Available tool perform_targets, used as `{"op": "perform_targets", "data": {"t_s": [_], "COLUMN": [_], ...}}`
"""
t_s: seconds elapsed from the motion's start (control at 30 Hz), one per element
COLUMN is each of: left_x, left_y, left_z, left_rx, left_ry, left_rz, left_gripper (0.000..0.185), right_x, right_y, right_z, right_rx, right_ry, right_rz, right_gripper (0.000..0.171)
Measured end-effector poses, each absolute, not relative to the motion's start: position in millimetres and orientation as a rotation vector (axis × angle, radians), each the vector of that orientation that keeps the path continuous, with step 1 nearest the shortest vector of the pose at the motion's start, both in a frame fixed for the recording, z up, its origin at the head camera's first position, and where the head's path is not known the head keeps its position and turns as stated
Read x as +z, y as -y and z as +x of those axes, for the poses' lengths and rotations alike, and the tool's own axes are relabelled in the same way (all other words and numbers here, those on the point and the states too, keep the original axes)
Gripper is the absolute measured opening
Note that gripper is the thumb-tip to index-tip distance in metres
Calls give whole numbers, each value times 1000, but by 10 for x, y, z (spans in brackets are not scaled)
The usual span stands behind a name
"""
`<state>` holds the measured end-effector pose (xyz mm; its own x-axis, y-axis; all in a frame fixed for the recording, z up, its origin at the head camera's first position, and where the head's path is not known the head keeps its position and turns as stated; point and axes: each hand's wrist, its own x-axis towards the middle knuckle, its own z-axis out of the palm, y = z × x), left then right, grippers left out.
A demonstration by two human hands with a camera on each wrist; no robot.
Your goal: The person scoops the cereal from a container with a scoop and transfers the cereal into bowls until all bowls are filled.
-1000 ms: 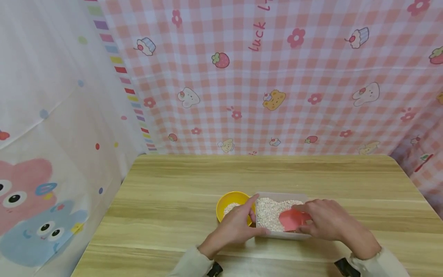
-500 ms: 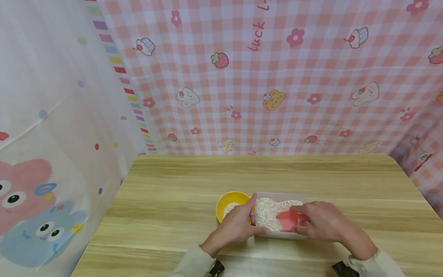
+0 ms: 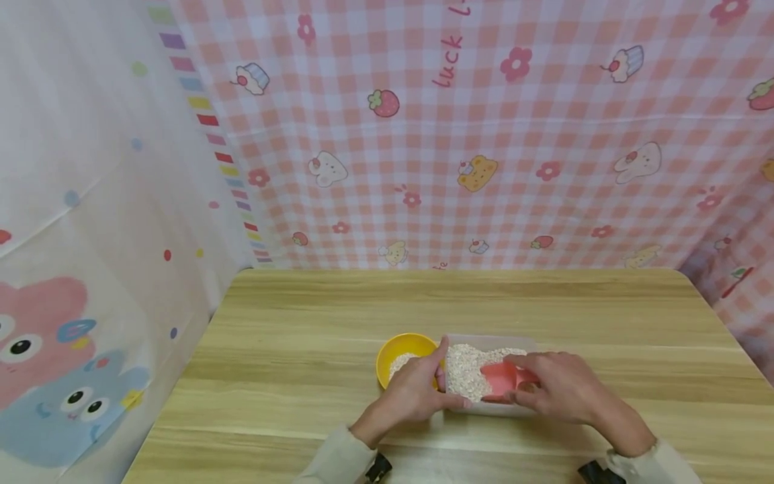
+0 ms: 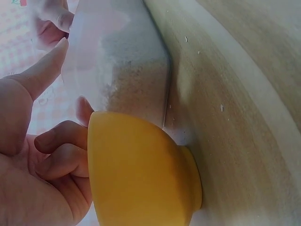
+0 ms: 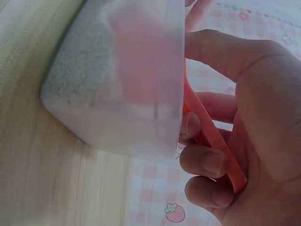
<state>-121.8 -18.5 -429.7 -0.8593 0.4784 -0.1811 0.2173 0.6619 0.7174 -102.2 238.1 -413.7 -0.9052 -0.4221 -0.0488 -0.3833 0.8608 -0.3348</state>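
A clear plastic container (image 3: 520, 344) (image 4: 122, 70) (image 5: 122, 80) heaped with pale grain (image 3: 465, 368) sits near the table's front edge. A yellow bowl (image 3: 402, 349) (image 4: 141, 174) with a little grain in it stands against the container's left side. My left hand (image 3: 417, 393) (image 4: 28, 141) holds the container's left end, thumb on the near rim and index finger along the left wall. Its other fingers curl against the bowl. My right hand (image 3: 559, 390) (image 5: 254, 141) grips the handle of a pink scoop (image 3: 504, 380) (image 5: 211, 136), whose mouth is dug into the grain.
The wooden table (image 3: 459, 302) runs back to a pink checked cloth wall (image 3: 484, 134). A white cartoon-print curtain (image 3: 91, 235) hangs past the table's left edge. A few stray grains (image 4: 221, 108) lie on the wood by the container.
My right hand has pushed the pink scoop leftward and deeper into the grain. The left hand, bowl and container have stayed put.
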Motion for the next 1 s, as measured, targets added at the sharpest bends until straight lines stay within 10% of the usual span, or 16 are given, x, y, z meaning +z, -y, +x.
{"op": "perform_targets", "data": {"t_s": [1.0], "left_x": [-4325], "left_y": [199], "left_z": [-1233], "left_rx": [1033], "left_ry": [-2520], "left_rz": [574], "left_gripper": [107], "right_x": [-4265], "right_y": [-2285], "right_z": [-1026], "right_rx": [-508], "right_ry": [-3019], "right_rz": [-784], "right_gripper": [52]}}
